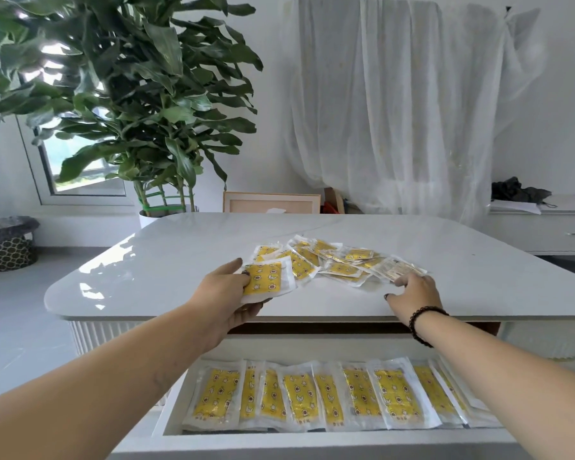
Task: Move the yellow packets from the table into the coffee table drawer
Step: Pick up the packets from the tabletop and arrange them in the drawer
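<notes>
Yellow packets (339, 260) piled loose mid-bench, more lined in a row in the open drawer (312, 398) below the bench's (166, 260) front edge. Left hand (231, 293) grip curled round one packet (268, 277) at the pile's left edge. Right hand (414, 290) fingers bent, tips on a packet at the pile's right; can't tell if pinched.

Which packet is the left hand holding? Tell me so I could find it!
Find the white table with the pile of packets. At the pile's left end, the left hand grips one yellow packet. It is the only one lifted off the table, tilted up, star pattern facing you.
</notes>
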`<state>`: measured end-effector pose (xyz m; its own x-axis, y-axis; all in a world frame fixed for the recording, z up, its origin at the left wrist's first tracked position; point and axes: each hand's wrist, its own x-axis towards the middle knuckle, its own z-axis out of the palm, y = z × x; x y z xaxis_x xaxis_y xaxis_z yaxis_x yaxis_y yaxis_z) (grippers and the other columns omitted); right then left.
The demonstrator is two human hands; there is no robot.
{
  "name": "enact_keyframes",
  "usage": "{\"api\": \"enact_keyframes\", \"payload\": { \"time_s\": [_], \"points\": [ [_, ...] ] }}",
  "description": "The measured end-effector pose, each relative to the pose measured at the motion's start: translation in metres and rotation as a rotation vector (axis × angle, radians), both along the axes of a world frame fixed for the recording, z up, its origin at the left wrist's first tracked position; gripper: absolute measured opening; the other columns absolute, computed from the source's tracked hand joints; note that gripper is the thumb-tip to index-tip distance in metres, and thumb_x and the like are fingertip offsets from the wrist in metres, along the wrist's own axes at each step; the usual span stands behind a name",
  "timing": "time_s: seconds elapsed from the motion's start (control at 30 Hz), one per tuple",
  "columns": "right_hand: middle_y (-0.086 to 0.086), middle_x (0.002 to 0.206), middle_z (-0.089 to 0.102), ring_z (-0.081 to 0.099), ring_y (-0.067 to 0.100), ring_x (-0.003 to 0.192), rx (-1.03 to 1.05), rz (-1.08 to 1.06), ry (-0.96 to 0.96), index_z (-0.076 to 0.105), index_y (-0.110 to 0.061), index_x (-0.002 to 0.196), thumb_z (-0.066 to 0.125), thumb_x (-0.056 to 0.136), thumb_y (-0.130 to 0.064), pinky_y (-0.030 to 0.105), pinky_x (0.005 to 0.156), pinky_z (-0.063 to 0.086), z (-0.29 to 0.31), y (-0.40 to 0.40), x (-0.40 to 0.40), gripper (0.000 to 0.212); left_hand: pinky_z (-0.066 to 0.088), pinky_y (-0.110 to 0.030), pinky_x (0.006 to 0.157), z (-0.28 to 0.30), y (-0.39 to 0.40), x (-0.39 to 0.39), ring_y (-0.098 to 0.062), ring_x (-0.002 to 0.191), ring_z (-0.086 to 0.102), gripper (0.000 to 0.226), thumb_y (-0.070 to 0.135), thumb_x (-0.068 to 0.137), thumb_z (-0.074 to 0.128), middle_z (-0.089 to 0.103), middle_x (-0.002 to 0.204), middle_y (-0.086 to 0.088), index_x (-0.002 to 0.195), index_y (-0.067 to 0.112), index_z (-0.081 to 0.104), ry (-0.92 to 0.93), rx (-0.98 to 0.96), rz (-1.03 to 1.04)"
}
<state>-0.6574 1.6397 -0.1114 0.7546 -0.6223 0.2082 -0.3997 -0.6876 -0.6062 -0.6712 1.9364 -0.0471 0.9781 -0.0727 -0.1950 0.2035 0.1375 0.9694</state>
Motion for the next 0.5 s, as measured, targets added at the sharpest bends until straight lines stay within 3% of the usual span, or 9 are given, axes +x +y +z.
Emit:
{"api": "enact_keyframes", "payload": {
  "time_s": [0.1,0.27,0.4,0.5],
  "points": [
    [0.014,0.134,0.036,0.046,0.034,0.12,-0.019,-0.049,0.042,0.05,-0.012,0.124,0.068,0.081,-0.025,0.038,0.096,0.043,-0.001,-0.009,0.016,0.048,0.056,-0.03,0.059,-0.001,0.0,0.002,-0.022,0.07,0.068,0.04,0.006,0.1,0.043,0.067,0.101,-0.013,0.135,0.022,0.054,-0.024,-0.001,-0.024],
    [0.01,0.138,0.035,0.041,0.032,0.125,-0.131,-0.091,0.141,0.037,-0.016,0.137,0.066,0.08,-0.046,0.041,0.095,0.044,-0.015,-0.027,0.034,0.071,0.058,-0.029,0.059,-0.003,-0.007,0.01,-0.024,0.073,0.068,0.035,0.006,0.1,0.042,0.068,0.108,-0.017,0.127,0.018,0.06,-0.07,0.008,-0.046],
    [0.005,0.143,0.033,0.036,0.032,0.129,-0.189,-0.043,0.199,0.029,-0.022,0.142,0.06,0.083,-0.05,0.041,0.097,0.041,-0.009,-0.042,0.043,0.072,0.057,-0.032,0.066,-0.006,-0.018,0.01,-0.024,0.071,0.067,0.031,0.007,0.1,0.044,0.068,0.108,-0.018,0.122,0.016,0.063,-0.07,0.033,-0.064],
    [0.001,0.141,0.043,0.029,0.029,0.132,-0.302,0.014,0.313,0.035,-0.023,0.14,0.044,0.092,-0.044,0.04,0.094,0.043,-0.01,-0.052,0.05,0.053,0.059,-0.032,0.066,-0.01,-0.025,0.01,-0.022,0.068,0.068,0.029,0.009,0.1,0.045,0.07,0.105,-0.015,0.119,0.019,0.065,-0.068,0.064,-0.065]
  ]
}}
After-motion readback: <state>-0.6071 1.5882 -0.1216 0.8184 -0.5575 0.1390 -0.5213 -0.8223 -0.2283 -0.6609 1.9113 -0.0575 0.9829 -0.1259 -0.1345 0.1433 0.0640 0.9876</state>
